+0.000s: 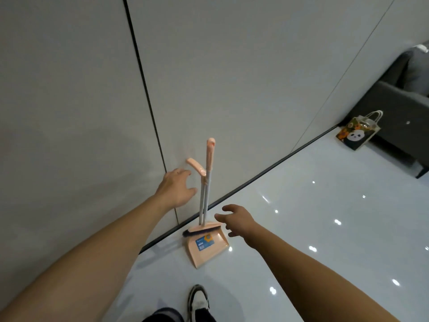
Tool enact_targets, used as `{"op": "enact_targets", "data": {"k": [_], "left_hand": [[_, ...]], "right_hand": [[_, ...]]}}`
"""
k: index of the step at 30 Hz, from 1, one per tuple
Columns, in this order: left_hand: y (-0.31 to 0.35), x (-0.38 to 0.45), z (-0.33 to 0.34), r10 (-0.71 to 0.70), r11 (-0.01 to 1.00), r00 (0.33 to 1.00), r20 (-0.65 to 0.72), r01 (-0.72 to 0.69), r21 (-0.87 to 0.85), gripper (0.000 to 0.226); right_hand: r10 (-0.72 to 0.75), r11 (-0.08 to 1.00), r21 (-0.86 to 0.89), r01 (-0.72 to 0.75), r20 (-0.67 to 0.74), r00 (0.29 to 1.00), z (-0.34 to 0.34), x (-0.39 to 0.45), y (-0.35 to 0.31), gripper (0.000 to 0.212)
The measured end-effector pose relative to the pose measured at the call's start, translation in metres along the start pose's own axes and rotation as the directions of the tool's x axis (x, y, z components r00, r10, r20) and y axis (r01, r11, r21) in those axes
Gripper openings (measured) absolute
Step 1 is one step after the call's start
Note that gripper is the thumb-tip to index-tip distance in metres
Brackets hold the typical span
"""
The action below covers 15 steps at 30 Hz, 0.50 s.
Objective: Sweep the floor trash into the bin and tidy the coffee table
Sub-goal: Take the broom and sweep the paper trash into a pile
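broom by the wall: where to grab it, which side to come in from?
Grip the broom on its straight upper shaft, at the peach grip. It stands near upright, clipped beside the dustpan handle, with the wall behind, so come in from the open room side. The left hand is nearest, open and not yet touching. The right hand, also open, could steady the dustpan handle, probably needed when the two separate.

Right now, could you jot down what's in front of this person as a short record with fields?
setting: glossy white floor meeting a grey wall
tools: peach broom and dustpan standing together against the wall
left hand: open, reaching beside the handles, not gripping
right hand: open, near the dustpan, holding nothing
nearby: panda gift bag beside a dark sofa
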<state>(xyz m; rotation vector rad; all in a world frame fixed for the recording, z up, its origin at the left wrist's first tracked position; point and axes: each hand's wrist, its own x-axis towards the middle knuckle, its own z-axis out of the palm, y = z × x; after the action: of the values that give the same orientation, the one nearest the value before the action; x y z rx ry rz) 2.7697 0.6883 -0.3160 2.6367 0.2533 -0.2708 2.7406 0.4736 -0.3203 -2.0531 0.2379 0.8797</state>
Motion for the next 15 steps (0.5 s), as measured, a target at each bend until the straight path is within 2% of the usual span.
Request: {"op": "enact_targets", "data": {"k": [2, 6, 8, 11, 15], "left_hand": [[-0.004, 0.022, 0.003, 0.032, 0.999, 0.999, 0.020, -0.033, 0.022, 0.072], [-0.010, 0.066, 0.015, 0.114, 0.987, 0.985, 0.129, -0.128, 0.101, 0.073], [-0.010, 0.086, 0.022, 0.130, 0.976, 0.977, 0.168, -0.155, 0.152, 0.073], [-0.009, 0.103, 0.037, 0.055, 0.986, 0.976, 0.210, -0.087, 0.145, 0.072], [-0.014, 0.110, 0.056, -0.020, 0.982, 0.967, 0.255, -0.029, 0.188, 0.077]], "right_hand": [[0.053, 0.991, 0.125, -0.056, 0.027, 0.998, 0.001, 0.019, -0.013, 0.045], [0.151, 0.954, 0.247, -0.173, 0.105, 0.983, 0.003, 0.054, -0.032, 0.035], [0.196, 0.916, 0.326, -0.235, 0.147, 0.969, 0.002, 0.074, -0.038, 0.044], [0.235, 0.828, 0.469, -0.309, 0.211, 0.949, -0.002, 0.102, -0.045, 0.056], [0.260, 0.661, 0.629, -0.409, 0.319, 0.911, -0.008, 0.144, -0.059, 0.057]]}}
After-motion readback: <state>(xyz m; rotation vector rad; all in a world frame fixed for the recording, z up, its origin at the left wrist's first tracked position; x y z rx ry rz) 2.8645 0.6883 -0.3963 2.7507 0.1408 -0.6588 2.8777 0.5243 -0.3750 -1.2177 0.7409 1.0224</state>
